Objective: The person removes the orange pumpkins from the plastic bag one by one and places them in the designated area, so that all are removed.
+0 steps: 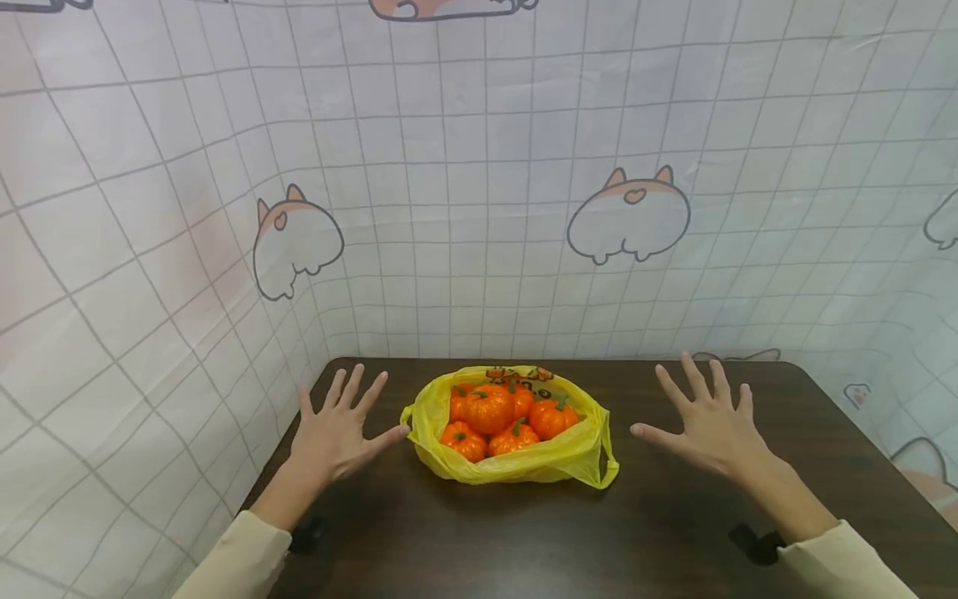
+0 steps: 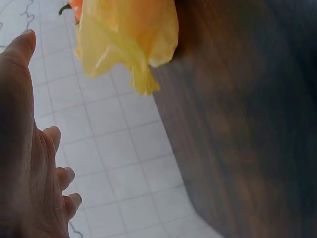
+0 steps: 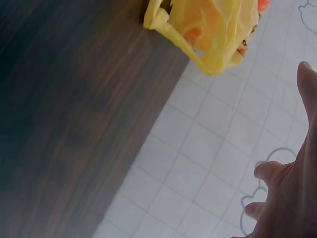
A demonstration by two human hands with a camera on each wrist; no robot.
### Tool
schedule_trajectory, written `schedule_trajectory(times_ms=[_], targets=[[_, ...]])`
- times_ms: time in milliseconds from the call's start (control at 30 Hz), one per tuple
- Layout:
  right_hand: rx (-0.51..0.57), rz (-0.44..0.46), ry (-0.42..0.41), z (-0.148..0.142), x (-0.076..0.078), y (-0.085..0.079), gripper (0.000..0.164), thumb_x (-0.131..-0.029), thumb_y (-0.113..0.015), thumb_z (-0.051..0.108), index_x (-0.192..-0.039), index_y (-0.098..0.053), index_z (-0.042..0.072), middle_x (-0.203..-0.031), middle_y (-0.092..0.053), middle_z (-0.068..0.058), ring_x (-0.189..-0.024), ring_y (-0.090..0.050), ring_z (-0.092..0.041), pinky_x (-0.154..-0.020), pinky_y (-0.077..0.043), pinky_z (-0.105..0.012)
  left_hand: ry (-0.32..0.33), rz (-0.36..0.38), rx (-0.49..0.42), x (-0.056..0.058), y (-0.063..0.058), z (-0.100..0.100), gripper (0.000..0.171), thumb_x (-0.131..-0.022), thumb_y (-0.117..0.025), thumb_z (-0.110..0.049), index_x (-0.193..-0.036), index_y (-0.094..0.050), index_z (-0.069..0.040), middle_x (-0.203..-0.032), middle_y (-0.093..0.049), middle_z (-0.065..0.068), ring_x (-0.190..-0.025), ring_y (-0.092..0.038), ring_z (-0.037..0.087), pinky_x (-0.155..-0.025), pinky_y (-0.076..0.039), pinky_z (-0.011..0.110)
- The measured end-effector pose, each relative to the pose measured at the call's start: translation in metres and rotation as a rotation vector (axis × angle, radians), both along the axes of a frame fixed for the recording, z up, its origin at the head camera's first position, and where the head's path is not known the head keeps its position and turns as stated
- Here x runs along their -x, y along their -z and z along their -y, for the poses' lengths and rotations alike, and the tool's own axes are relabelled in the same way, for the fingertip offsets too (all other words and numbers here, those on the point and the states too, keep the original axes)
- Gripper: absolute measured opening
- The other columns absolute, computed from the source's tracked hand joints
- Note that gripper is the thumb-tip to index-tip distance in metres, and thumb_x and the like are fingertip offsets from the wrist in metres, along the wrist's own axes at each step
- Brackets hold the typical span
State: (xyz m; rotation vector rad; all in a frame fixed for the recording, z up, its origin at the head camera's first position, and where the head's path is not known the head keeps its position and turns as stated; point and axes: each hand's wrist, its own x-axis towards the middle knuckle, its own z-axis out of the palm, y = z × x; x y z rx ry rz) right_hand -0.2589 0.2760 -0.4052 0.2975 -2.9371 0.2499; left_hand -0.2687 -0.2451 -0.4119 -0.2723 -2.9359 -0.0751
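Observation:
A yellow plastic bag (image 1: 479, 472) lies on the table with its mouth spread wide, showing several small orange pumpkins (image 1: 490, 408) with green stems. To its left is my left hand (image 1: 333, 437), fingers spread, the thumb tip close to the bag's left handle. My right hand (image 1: 711, 424) is held on the other side, fingers also spread, with a gap between its thumb and the right handle loop. Neither hand holds anything. Both wrist views show the bag's side, the yellow plastic (image 2: 126, 39) in the left one and the yellow handle (image 3: 181, 42) in the right one.
The dark wooden table (image 1: 509, 541) reaches back to a white grid-patterned cloth wall (image 1: 479, 283) printed with cartoon animals. The same cloth hangs close along the table's left side. A dark strap or device shows under each wrist.

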Motion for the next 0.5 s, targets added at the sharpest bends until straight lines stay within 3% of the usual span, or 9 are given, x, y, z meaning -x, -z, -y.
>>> schedule_trajectory(times_ms=[500], targets=[[0.101, 0.033, -0.021, 0.037, 0.007, 0.018, 0.1, -0.089, -0.056, 0.075, -0.164, -0.025, 0.017, -0.17, -0.01, -0.022, -0.151, -0.006, -0.061, -0.108, -0.006, -0.086, 0.032, -0.004, -0.105, 0.006, 0.037, -0.03, 0.093, -0.089, -0.041, -0.084, -0.164, -0.021, -0.034, -0.173, -0.013, 0.009, -0.158, -0.015, 0.04, -0.113, -0.005, 0.082]])
